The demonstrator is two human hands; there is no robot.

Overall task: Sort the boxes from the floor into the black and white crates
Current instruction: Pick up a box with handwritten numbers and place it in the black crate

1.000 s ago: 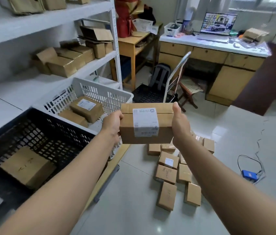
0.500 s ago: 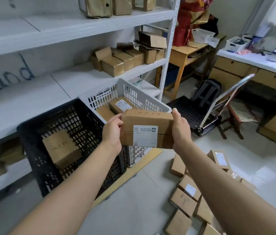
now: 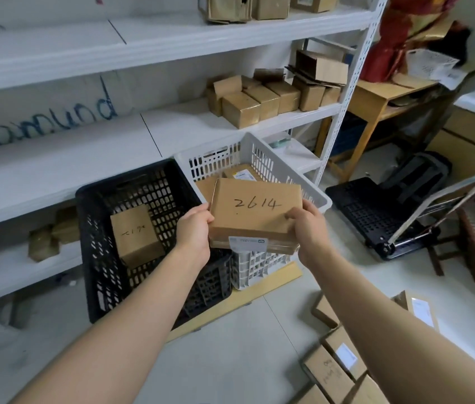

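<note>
I hold a flat cardboard box (image 3: pixel 255 211) marked "2614" between my left hand (image 3: pixel 194 230) and my right hand (image 3: pixel 307 227), one hand on each short side. Its top faces me and a white label shows on the near edge. It hovers over the front rim of the white crate (image 3: pixel 262 153), which holds other boxes mostly hidden behind it. The black crate (image 3: pixel 96 225) stands just left and has one brown box (image 3: pixel 135 234) inside. Several more boxes (image 3: pixel 335 363) lie on the floor at the lower right.
A white shelf unit (image 3: pixel 288 115) with several cartons stands behind the crates. A folded hand cart (image 3: pixel 387 220) and a wooden stool (image 3: pixel 460 252) stand to the right. A wooden board (image 3: pixel 277 279) lies under the crates.
The held box has tipped so its handwritten top faces me instead of the labelled side. It has moved closer over the white crate as the view turned left and down.
</note>
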